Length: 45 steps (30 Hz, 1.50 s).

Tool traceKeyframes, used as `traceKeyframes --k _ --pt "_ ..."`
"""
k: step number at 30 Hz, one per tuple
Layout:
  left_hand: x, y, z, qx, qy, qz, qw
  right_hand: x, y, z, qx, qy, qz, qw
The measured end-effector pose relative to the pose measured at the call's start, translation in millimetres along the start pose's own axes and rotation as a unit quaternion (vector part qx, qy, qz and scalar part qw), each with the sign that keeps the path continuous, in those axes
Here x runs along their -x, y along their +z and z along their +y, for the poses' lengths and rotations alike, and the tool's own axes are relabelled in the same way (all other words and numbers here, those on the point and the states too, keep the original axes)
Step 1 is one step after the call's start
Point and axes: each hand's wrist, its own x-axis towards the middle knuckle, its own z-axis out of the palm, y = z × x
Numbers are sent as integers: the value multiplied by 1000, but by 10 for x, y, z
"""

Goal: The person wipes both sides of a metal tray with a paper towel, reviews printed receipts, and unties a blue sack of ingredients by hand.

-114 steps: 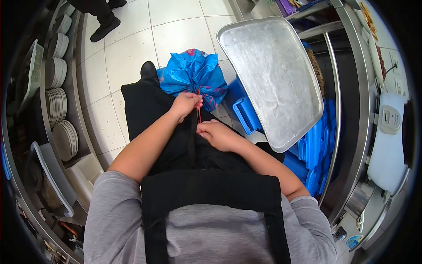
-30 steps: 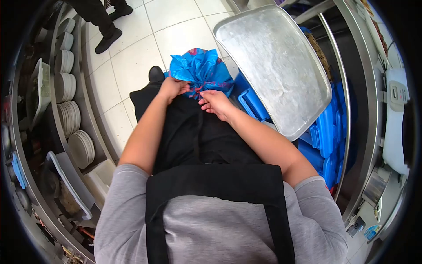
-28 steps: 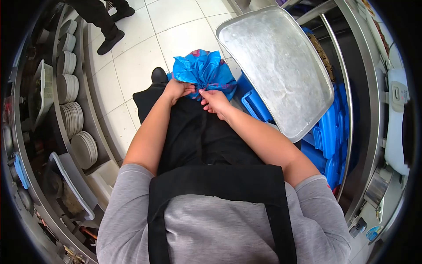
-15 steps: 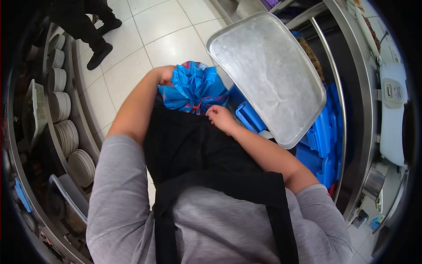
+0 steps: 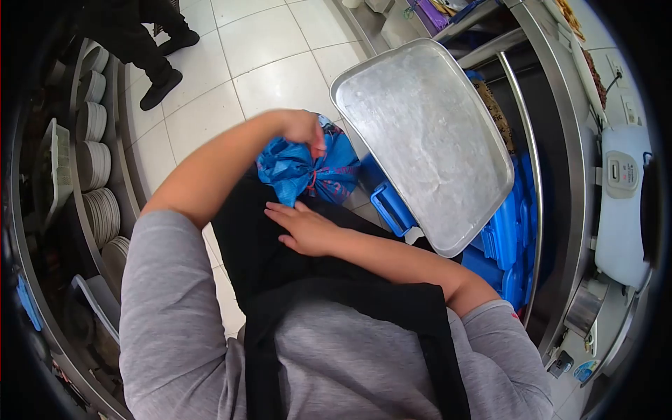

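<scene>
A blue plastic bag (image 5: 339, 164) with pink print stands on the floor between my legs, its neck tied with a red tie (image 5: 313, 176). My left hand (image 5: 306, 131) reaches over the bag's top, fingers bent down towards it; what they hold, if anything, is hidden. Below the tie, my right hand (image 5: 305, 229) is spread over the black apron (image 5: 329, 266), its fingertips beside the gathered blue plastic and nothing gripped in it.
A large metal tray (image 5: 430, 140) leans at the right over blue crates (image 5: 500, 234). Stacked plates (image 5: 103, 217) fill the left shelf. Another person's legs (image 5: 150, 59) stand at the upper left. A white appliance (image 5: 619, 203) is at the far right.
My left hand has moved from beside the tied neck up and over the bag. My right hand has let go of the tie and opened, lower down. The gathered top now flops towards the lower left.
</scene>
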Motion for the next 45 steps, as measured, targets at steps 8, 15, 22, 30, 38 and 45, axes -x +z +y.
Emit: traceKeyframes --k 8,15,22,30,38,45 --pt "498 1640 -37 -515 206 314 770 613 -460 290 -235 85 -76 965" --pt "985 1969 -115 -360 102 368 851 513 -115 781 -349 245 167 889" --pt "868 1846 -706 -226 -8 513 828 -155 -87 821 -499 420 168 739" --pt "578 1184 -883 -262 -157 500 810 -49 -185 970 -545 383 222 712" --pt "60 1773 -385 -71 -105 411 903 -132 -242 778 -599 392 210 666" --pt "135 1879 -255 -104 36 552 826 -99 -551 782 -526 400 145 736"
